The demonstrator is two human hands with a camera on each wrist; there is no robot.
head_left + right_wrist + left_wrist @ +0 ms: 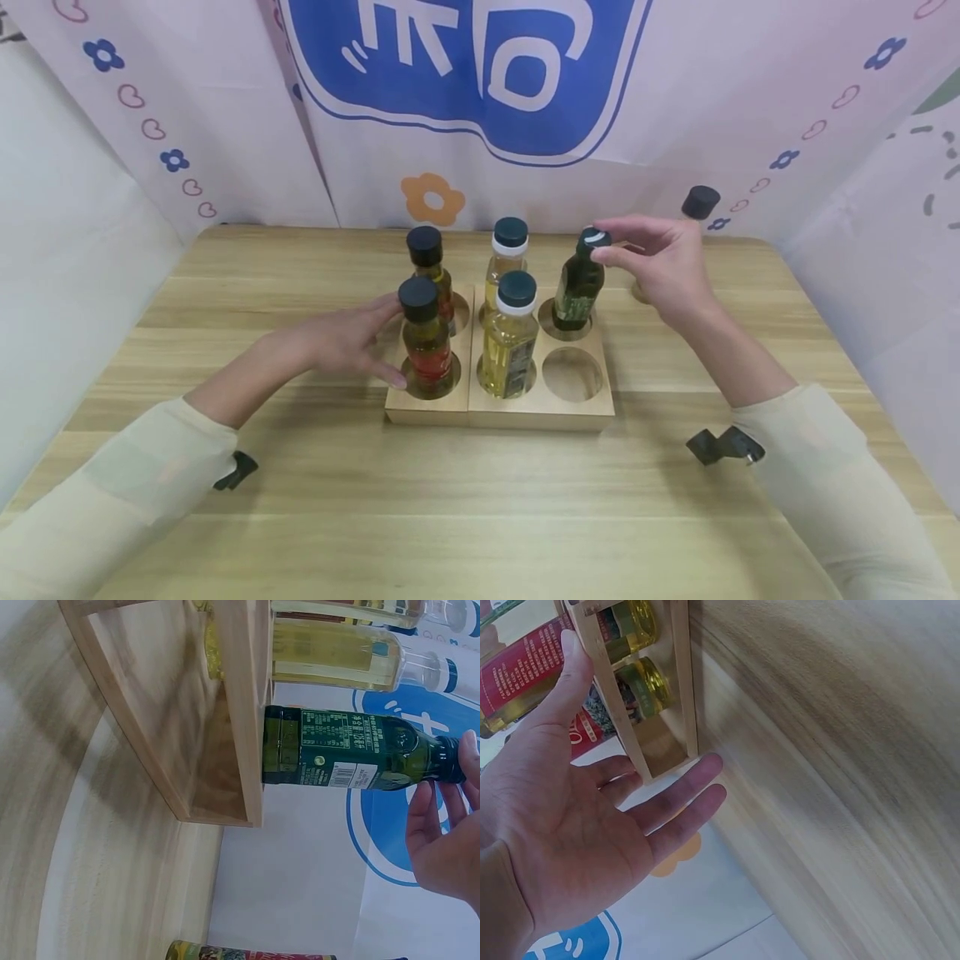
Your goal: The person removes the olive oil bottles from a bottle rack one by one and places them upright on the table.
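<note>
Right hand [667, 267] pinches a dark green bottle [579, 287] by its cap at the rack's [540, 422] far right hole [567, 335]

Head view: a wooden rack of bottles sits on a pale wood surface [450, 517], between a person's two hands. The green bottle is at the far right corner, to the left of the right hand and below its fingertips. Its long axis is close to upright, the cap leaning slightly right, towards that hand, and the base lined up with the hole. The near right hole [572, 375] is empty. The left hand [345, 342] is on the opposite side, well apart from the green bottle, its fingers spread around the outer side of a red-labelled bottle [431, 358]. Two pale oil bottles [510, 358] stand in the middle column. Beyond the right hand a black cap [701, 202] shows, the rest mostly hidden.

Left wrist view: the left hand is wide, palm showing, fingers extended, nothing gripped. The thumb lies along the rack's edge; whether it touches the red-labelled bottle, I cannot tell.

Right wrist view, turned sideways so that up points right: thumb and fingers close narrowly on the green bottle's cap. The base is level with the rack's top board, square to it; no green glass shows in the space below. Whether the base has entered the hole, I cannot tell.
</note>
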